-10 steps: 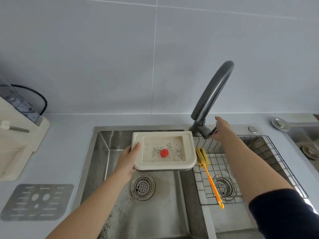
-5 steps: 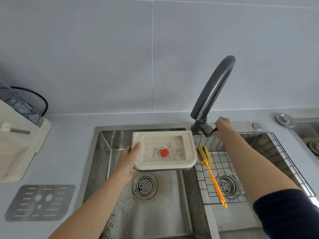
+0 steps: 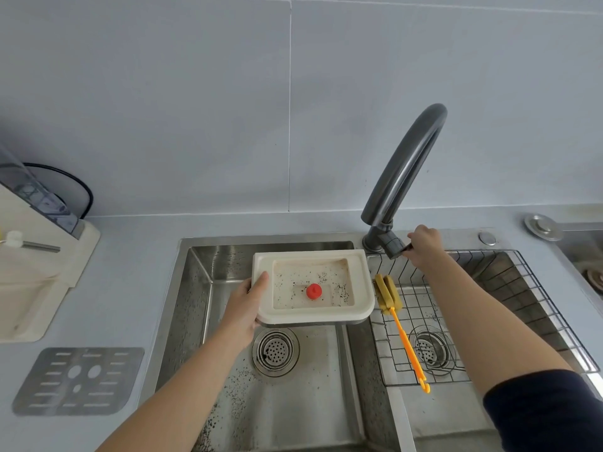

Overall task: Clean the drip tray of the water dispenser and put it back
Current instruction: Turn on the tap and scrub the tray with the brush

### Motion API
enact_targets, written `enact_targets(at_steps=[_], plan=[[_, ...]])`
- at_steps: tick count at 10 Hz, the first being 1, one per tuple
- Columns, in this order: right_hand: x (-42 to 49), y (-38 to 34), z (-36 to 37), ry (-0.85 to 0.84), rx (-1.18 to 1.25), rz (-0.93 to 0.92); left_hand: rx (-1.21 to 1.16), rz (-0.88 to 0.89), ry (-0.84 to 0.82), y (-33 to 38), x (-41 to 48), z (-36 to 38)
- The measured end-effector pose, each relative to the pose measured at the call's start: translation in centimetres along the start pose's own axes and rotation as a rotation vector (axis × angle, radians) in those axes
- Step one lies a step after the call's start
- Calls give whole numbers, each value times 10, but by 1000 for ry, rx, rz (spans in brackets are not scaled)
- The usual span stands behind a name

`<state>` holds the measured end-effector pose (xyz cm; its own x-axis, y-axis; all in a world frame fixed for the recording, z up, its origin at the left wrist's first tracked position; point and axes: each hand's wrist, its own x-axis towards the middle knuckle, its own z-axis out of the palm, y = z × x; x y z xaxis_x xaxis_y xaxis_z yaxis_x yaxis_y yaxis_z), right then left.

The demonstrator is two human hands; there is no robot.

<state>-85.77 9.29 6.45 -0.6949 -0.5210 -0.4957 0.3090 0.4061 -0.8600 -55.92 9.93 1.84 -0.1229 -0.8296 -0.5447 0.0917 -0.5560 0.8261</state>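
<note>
My left hand (image 3: 245,304) holds the cream drip tray (image 3: 362,288) by its left edge, level above the left basin of the steel sink (image 3: 195,288). The tray's inside is speckled with dark grime and has a red float (image 3: 314,291) in the middle. My right hand (image 3: 424,244) is closed on the handle at the base of the dark grey faucet (image 3: 404,168). No water is visible from the spout. The cream water dispenser (image 3: 36,282) stands on the counter at far left.
The tray's metal grate (image 3: 78,380) lies on the counter at lower left. A yellow sponge brush with an orange handle (image 3: 403,334) rests on a wire rack (image 3: 509,305) over the right basin. Drain strainers sit in both basins. Dark specks litter the left basin.
My right hand has closed on the faucet handle. The drip tray stays held over the left basin. The view has shifted slightly.
</note>
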Motion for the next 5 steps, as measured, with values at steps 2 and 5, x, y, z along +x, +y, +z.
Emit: enact_targets(at_steps=[2,5], plan=[[0,3,-2,29,43,-11,-2,6,-13,1,-3,1],[2,4,-6,-2,21,8,7,3,-21,-1,-5,0]])
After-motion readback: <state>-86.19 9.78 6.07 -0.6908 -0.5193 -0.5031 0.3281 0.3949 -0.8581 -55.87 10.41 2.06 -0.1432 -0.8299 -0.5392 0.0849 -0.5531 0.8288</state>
